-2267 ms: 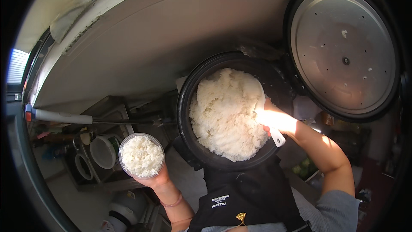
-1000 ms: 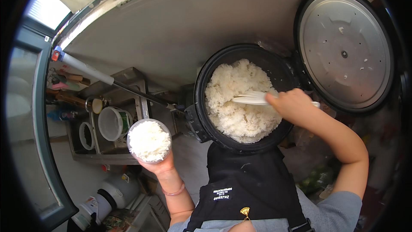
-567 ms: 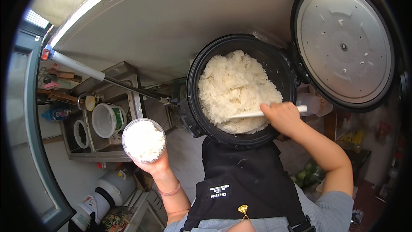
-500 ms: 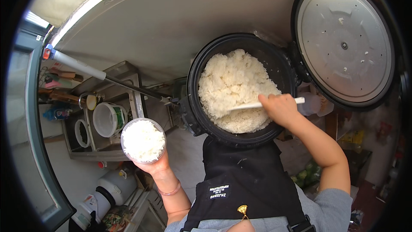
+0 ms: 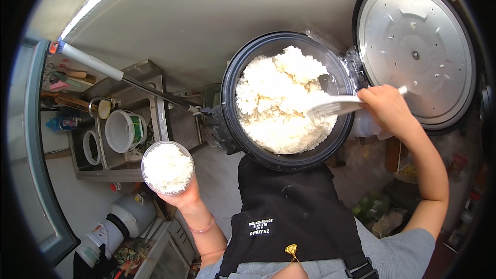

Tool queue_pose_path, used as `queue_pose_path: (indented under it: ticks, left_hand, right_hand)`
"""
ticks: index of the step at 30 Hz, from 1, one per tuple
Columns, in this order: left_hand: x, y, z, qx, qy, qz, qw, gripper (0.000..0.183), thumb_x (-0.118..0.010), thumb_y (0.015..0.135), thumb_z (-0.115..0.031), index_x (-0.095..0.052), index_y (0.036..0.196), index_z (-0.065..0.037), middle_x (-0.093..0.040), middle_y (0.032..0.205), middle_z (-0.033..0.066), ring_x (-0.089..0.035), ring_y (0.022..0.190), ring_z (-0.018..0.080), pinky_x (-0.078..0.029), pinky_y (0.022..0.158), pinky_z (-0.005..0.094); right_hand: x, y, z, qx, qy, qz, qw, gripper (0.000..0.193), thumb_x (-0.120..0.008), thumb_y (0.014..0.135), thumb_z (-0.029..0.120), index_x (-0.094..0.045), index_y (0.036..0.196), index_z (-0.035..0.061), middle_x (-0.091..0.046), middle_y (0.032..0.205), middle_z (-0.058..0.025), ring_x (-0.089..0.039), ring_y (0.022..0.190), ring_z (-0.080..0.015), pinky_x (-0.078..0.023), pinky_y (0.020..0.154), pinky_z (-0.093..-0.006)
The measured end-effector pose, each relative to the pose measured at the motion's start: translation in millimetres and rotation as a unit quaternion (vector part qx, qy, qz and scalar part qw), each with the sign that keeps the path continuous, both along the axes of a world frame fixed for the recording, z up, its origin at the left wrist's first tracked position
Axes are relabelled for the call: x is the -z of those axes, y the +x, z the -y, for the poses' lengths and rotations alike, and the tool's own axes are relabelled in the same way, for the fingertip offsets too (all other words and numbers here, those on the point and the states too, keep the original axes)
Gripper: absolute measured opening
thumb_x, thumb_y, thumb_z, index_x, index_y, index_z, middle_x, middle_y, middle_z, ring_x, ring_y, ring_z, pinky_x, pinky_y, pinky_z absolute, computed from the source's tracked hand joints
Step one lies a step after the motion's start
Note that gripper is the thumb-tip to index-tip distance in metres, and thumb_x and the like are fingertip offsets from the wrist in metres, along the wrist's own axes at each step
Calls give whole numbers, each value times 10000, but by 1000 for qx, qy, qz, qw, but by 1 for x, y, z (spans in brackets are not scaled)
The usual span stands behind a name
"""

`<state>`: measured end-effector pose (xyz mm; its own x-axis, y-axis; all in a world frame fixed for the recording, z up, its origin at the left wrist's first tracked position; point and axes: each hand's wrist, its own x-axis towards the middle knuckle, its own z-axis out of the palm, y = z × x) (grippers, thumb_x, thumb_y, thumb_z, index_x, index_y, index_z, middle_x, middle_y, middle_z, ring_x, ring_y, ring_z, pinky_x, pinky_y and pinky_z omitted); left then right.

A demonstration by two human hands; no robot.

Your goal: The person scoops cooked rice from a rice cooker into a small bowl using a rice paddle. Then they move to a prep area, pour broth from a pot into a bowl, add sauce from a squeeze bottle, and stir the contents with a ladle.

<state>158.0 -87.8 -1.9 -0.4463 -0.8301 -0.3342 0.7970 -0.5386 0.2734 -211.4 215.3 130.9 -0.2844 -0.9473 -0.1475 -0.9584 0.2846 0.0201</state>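
A clear round tub heaped with cooked rice (image 5: pixel 168 168) rests in my left hand (image 5: pixel 182 195), whose fingers wrap it from below and the side. My right hand (image 5: pixel 388 109) grips the handle of a white rice paddle (image 5: pixel 336 105). Its blade, blurred by motion, hangs over the right side of the white rice (image 5: pixel 281 106) in a large black rice cooker (image 5: pixel 231 119). The cooker's round metal lid (image 5: pixel 408 46) stands open at the right, a few rice grains stuck to it.
At the left is a metal sink (image 5: pixel 116 175) with a white bucket (image 5: pixel 121 132) in it. A grey-white pole (image 5: pixel 98 64) slants from the window frame toward the cooker. White containers (image 5: pixel 132 214) stand at lower left; green produce (image 5: pixel 374 204) lies at lower right.
My right hand has drawn the paddle up and right, its blade off the rice near the middle. The left hand with the tub has barely shifted.
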Motion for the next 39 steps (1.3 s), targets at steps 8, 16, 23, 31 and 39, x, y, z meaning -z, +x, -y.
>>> queue_pose_path:
  ticks: [8,16,23,31,39]
  left_hand:
    - [6,-2,-2,10,3,-17,1000,459,-559,934,-395,-606,1294,-114,-576,1373,81,-490,1299,291,-312,1130,512]
    - [13,3,1,12,7,11,1000,454,-526,956,-399,-604,1302,-117,-562,1395,77,-479,1319,296,-291,1146,520]
    - [1,-5,0,24,-2,-32,999,466,-515,958,-417,-596,1304,-115,-559,1390,83,-479,1315,299,-296,1142,517]
    - [22,19,-2,-10,13,-17,1000,482,-515,951,-437,-595,1299,-113,-558,1388,83,-476,1318,303,-309,1133,510]
    - [33,33,-9,-34,3,-3,999,466,-522,956,-421,-598,1298,-114,-558,1384,91,-477,1313,302,-316,1126,495]
  right_hand:
    - [63,57,-12,-131,47,-40,990,138,-610,800,188,-587,932,152,-528,673,-24,-592,604,-213,-456,575,-368]
    - [128,20,42,30,-23,-12,999,99,-600,858,196,-655,894,123,-629,752,-101,-636,703,-293,-483,650,-408]
    - [92,-25,81,24,-5,-63,998,105,-582,885,196,-594,939,106,-590,717,-94,-636,677,-286,-501,633,-403]
    - [5,-37,70,-143,232,-140,952,86,-586,825,143,-626,890,103,-672,738,-66,-701,739,-243,-517,664,-383]
    - [92,-38,87,-124,319,13,940,157,-615,812,212,-709,861,96,-704,747,-125,-704,705,-302,-540,667,-420]
